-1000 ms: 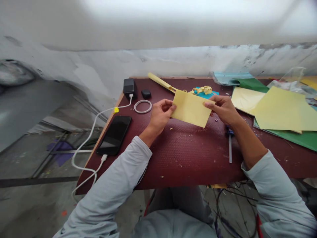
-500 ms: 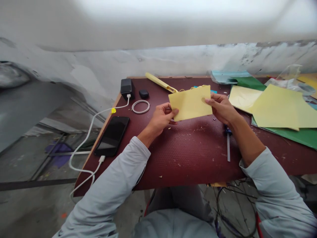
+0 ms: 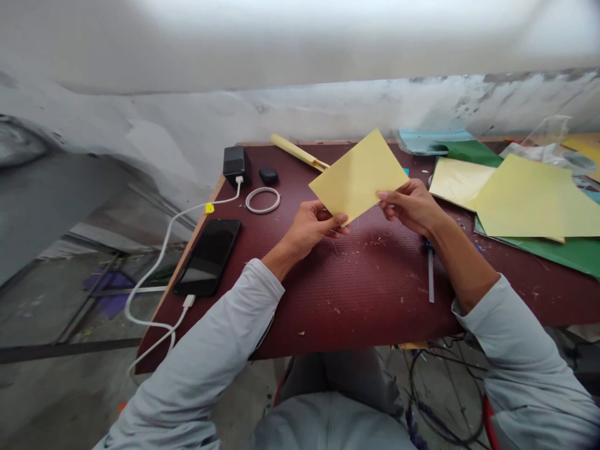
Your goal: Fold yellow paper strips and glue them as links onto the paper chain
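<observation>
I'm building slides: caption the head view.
Left hand and right hand hold a rectangular yellow paper sheet above a maroon textured table.

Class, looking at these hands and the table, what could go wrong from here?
The yellow paper might crease where the left hand and right hand pinch it near its edge. The left sleeve could snag the white cable running close by to the phone.
</observation>
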Demonstrator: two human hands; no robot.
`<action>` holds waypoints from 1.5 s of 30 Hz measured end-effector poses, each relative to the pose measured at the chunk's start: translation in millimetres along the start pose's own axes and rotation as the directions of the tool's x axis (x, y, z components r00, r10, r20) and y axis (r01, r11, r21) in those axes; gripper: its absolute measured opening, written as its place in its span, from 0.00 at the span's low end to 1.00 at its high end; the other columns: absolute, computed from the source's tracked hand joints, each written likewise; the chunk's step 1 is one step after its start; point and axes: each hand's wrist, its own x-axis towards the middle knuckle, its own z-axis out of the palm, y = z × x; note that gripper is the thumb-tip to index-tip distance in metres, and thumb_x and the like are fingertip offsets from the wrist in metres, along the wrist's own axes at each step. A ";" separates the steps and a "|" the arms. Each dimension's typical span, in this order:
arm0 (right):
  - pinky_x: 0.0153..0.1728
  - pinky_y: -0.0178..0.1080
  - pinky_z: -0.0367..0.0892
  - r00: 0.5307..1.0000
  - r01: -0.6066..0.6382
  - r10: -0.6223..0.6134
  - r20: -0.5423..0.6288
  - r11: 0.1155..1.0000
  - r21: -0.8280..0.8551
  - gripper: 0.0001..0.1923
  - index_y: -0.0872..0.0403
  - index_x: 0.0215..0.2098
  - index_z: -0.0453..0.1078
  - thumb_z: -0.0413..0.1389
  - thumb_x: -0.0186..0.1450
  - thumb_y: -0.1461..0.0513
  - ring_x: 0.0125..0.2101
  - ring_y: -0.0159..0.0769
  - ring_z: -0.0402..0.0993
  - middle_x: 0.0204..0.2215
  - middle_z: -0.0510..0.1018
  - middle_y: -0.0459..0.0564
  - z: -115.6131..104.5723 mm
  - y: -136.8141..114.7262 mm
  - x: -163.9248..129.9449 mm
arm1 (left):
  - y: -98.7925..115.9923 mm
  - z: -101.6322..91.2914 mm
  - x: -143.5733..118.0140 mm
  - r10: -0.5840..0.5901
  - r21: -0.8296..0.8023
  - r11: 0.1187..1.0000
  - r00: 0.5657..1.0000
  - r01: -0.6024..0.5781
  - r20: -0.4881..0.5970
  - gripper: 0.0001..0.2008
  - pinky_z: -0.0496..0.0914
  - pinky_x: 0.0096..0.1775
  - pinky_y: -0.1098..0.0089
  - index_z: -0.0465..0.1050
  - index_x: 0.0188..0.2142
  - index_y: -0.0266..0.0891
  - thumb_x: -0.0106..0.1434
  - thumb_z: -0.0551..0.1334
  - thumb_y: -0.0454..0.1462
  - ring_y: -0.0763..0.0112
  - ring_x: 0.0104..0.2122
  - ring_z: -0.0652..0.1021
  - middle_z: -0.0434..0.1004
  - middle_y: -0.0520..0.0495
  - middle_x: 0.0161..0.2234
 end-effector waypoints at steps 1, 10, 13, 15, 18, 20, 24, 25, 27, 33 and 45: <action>0.18 0.34 0.66 0.999 -0.004 0.004 0.038 1.000 -0.018 0.17 0.55 0.30 0.80 0.80 0.59 0.55 0.20 0.27 0.68 0.25 0.80 0.47 3.2 2.1 -0.9 | -1.2 1.6 -0.1 0.009 -0.007 1.000 1.000 -0.009 -0.003 0.28 0.79 0.31 0.74 0.82 0.47 0.33 0.56 0.83 0.48 0.68 0.32 0.88 0.89 0.40 0.40; 0.19 0.35 0.64 0.984 0.093 -0.064 0.168 0.981 -0.170 0.18 0.54 0.26 0.79 0.77 0.62 0.53 0.19 0.29 0.67 0.20 0.76 0.45 19.0 13.3 -4.4 | -4.1 14.6 -3.5 0.038 0.044 0.998 0.999 -0.040 0.038 0.24 0.78 0.30 0.72 0.83 0.40 0.33 0.52 0.84 0.46 0.68 0.30 0.85 0.87 0.43 0.33; 0.20 0.35 0.67 0.975 0.078 -0.038 0.218 0.981 -0.179 0.14 0.53 0.31 0.82 0.78 0.61 0.54 0.21 0.29 0.68 0.23 0.78 0.45 21.6 11.2 -6.9 | -2.0 16.5 -3.9 0.036 0.056 0.998 0.999 -0.037 0.025 0.21 0.78 0.31 0.72 0.83 0.40 0.32 0.54 0.83 0.43 0.69 0.29 0.85 0.87 0.42 0.34; 0.19 0.35 0.69 0.969 0.063 -0.015 0.246 0.980 -0.190 0.13 0.52 0.35 0.83 0.77 0.60 0.55 0.21 0.29 0.68 0.24 0.79 0.44 24.3 11.4 -8.1 | -1.3 17.3 -4.1 0.033 0.063 0.997 0.999 -0.034 0.018 0.20 0.79 0.31 0.72 0.83 0.39 0.32 0.54 0.83 0.42 0.68 0.29 0.85 0.87 0.42 0.34; 0.18 0.35 0.68 0.971 0.063 -0.013 0.237 0.977 -0.205 0.11 0.52 0.33 0.83 0.76 0.61 0.56 0.19 0.29 0.68 0.21 0.77 0.43 28.0 12.2 -8.5 | -1.4 17.4 -4.2 0.030 0.070 0.997 0.999 -0.031 0.016 0.19 0.79 0.31 0.72 0.83 0.38 0.32 0.54 0.83 0.42 0.69 0.29 0.85 0.87 0.42 0.34; 0.17 0.34 0.67 0.976 0.075 -0.028 0.218 0.975 -0.210 0.12 0.52 0.31 0.81 0.76 0.61 0.56 0.18 0.29 0.67 0.19 0.77 0.43 29.3 12.0 -8.3 | -2.0 16.9 -4.2 0.026 0.080 0.996 0.999 -0.029 0.032 0.18 0.79 0.31 0.72 0.84 0.38 0.32 0.55 0.82 0.42 0.70 0.28 0.84 0.86 0.44 0.32; 0.18 0.34 0.68 0.976 0.078 -0.032 0.217 0.976 -0.204 0.11 0.52 0.34 0.82 0.76 0.60 0.56 0.19 0.29 0.69 0.23 0.80 0.45 29.5 12.4 -8.3 | -3.9 16.1 -4.0 0.017 0.119 0.993 0.998 -0.025 0.068 0.18 0.77 0.28 0.73 0.83 0.35 0.32 0.58 0.81 0.44 0.71 0.25 0.82 0.84 0.45 0.29; 0.18 0.34 0.68 0.974 0.077 -0.030 0.225 0.976 -0.205 0.11 0.52 0.35 0.83 0.76 0.61 0.57 0.20 0.29 0.69 0.25 0.81 0.45 29.3 13.0 -8.4 | -4.5 16.1 -3.9 0.019 0.129 0.991 0.997 -0.028 0.072 0.17 0.76 0.28 0.73 0.83 0.35 0.33 0.59 0.81 0.45 0.72 0.25 0.82 0.84 0.45 0.29; 0.18 0.34 0.69 0.972 0.077 -0.026 0.235 0.974 -0.214 0.10 0.51 0.35 0.83 0.76 0.61 0.56 0.21 0.29 0.69 0.26 0.82 0.46 28.5 14.7 -8.3 | -5.6 16.3 -3.5 0.026 0.146 0.989 0.996 -0.038 0.081 0.17 0.76 0.27 0.73 0.82 0.36 0.33 0.60 0.80 0.45 0.72 0.25 0.81 0.84 0.45 0.29; 0.18 0.36 0.67 0.986 0.055 -0.020 0.164 0.976 -0.212 0.11 0.52 0.32 0.80 0.76 0.60 0.58 0.19 0.30 0.68 0.23 0.78 0.45 21.3 18.3 -4.8 | -7.1 16.0 -1.4 0.036 0.176 0.983 0.998 -0.045 0.057 0.12 0.75 0.26 0.74 0.81 0.35 0.33 0.63 0.77 0.41 0.73 0.24 0.80 0.83 0.45 0.29; 0.16 0.37 0.63 0.983 0.183 -0.182 0.026 0.950 -0.252 0.15 0.53 0.27 0.78 0.77 0.60 0.57 0.17 0.28 0.64 0.19 0.75 0.46 -8.8 -3.8 1.4 | -4.7 7.8 1.8 0.053 0.207 0.977 0.999 -0.049 -0.012 0.08 0.76 0.26 0.75 0.80 0.35 0.33 0.67 0.73 0.37 0.75 0.24 0.79 0.81 0.46 0.29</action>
